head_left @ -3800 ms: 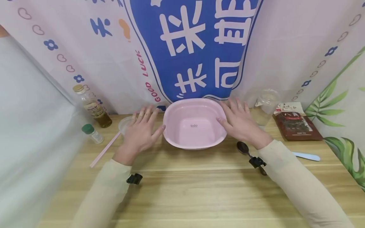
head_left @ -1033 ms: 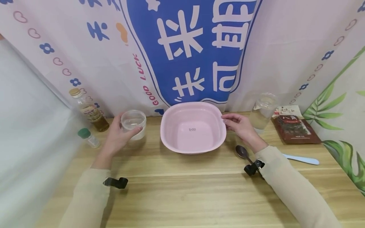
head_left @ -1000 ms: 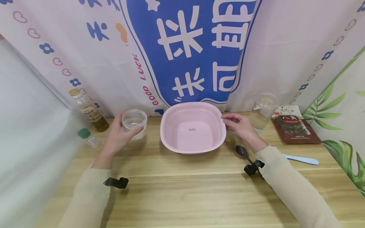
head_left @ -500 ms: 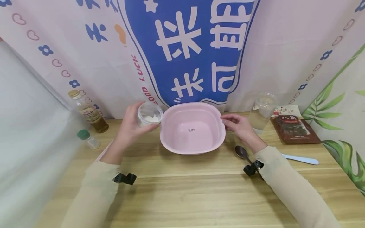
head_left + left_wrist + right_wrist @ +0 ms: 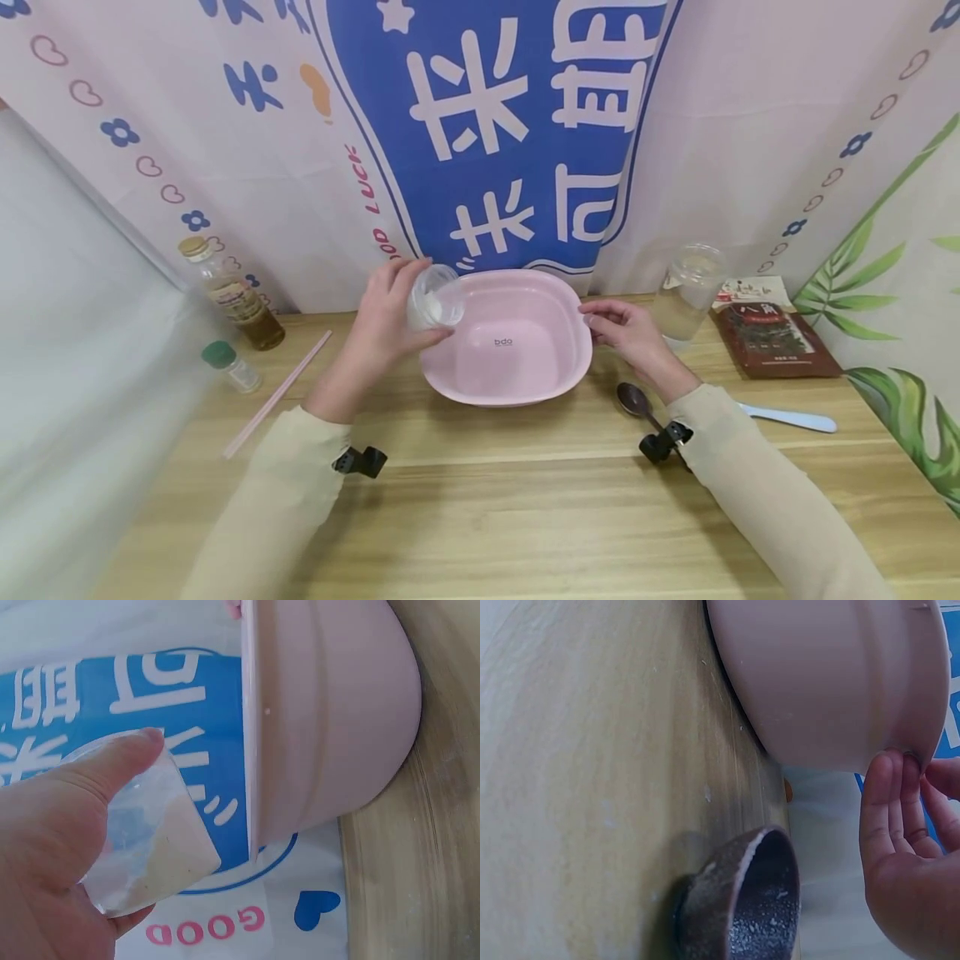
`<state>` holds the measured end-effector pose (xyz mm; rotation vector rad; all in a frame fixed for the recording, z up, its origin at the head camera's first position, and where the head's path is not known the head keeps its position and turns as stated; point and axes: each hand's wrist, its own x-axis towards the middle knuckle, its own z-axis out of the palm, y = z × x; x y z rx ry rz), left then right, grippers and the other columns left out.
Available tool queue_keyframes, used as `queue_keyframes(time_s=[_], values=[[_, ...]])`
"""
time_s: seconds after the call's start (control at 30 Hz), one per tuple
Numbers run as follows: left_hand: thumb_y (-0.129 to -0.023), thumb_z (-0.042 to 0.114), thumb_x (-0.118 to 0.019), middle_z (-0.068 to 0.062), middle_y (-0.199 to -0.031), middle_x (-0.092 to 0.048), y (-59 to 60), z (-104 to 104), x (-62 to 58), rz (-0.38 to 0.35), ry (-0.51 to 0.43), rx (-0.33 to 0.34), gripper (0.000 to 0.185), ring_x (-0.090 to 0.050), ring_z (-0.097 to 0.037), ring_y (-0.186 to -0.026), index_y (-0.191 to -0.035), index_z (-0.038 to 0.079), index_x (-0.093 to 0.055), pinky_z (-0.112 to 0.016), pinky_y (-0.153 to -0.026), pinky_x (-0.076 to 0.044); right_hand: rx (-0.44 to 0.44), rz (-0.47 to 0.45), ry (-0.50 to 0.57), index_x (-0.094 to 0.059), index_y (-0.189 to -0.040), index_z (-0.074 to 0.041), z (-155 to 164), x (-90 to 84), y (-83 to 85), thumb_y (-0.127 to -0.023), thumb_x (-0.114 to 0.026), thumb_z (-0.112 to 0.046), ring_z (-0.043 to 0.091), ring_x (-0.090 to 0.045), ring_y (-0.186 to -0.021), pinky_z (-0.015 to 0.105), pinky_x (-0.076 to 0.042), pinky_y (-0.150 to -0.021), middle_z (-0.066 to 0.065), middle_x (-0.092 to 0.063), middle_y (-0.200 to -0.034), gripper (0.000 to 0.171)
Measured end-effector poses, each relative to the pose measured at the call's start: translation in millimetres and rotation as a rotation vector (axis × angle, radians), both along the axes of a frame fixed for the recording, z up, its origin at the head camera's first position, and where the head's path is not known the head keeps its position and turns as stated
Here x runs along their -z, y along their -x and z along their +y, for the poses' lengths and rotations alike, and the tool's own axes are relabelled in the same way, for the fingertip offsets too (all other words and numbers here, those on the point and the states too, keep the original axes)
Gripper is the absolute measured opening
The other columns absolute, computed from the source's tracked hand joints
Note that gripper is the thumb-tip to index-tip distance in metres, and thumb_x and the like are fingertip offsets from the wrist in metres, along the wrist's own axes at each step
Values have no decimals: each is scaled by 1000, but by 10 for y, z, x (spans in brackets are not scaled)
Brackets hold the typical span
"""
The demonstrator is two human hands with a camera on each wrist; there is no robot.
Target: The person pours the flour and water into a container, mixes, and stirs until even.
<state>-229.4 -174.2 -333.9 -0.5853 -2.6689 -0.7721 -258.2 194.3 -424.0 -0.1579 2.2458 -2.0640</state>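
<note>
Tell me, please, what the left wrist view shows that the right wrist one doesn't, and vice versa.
Only the left wrist view shows the left hand gripping a clear plastic cup with white contents. Only the right wrist view shows a dark spoon. Both show the pink basin, wooden table, printed backdrop and right hand (apparently just a fingertip in the left).

Left hand is curled in a grip, thumb set opposite fingers; right hand is pinched; both sleeved forearms are stretched forward.
</note>
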Motion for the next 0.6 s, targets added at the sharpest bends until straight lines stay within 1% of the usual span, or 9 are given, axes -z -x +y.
queue_keyframes(time_s=[0.1, 0.23, 0.37, 0.5, 0.6], values=[[-77, 25, -100, -22, -159, -44, 1, 70, 0, 29, 82, 13, 99, -40, -45, -147, -159, 10, -47, -68, -122, -39, 0, 0, -4, -60, -138, 17, 0, -2, 1, -107, -63, -7, 2, -71, -85, 19, -63, -79, -13, -74, -97, 39], [-80, 31, -99, -21, -159, -43, 5, 147, 16, 78, 202, 26, 99, -40, -44, -147, -161, 11, -44, -67, -123, -37, 3, -1, -4, -60, -137, 17, 8, 3, -2, -107, -63, -7, 2, -71, -85, 19, -63, -78, -13, -74, -97, 39], [-82, 35, -97, -20, -158, -45, 18, 204, 39, 122, 301, 37, 98, -39, -42, -148, -161, 13, -44, -65, -122, -39, 4, -1, -8, -60, -137, 17, 7, 0, -4, -107, -64, -7, 2, -71, -85, 20, -63, -79, -13, -74, -98, 39], [-83, 38, -96, -18, -158, -45, 29, 256, 49, 151, 373, 59, 98, -40, -41, -148, -161, 14, -43, -63, -118, -43, 4, -3, -22, -61, -137, 15, 5, -8, -5, -107, -64, -9, 2, -71, -85, 20, -63, -79, -12, -74, -98, 39], [-83, 40, -95, -18, -160, -44, 40, 291, 49, 184, 430, 74, 99, -40, -41, -150, -163, 14, -42, -61, -118, -45, 5, -3, -20, -61, -137, 16, 5, -12, -5, -107, -64, -9, 2, -71, -85, 19, -63, -79, -12, -74, -98, 39]])
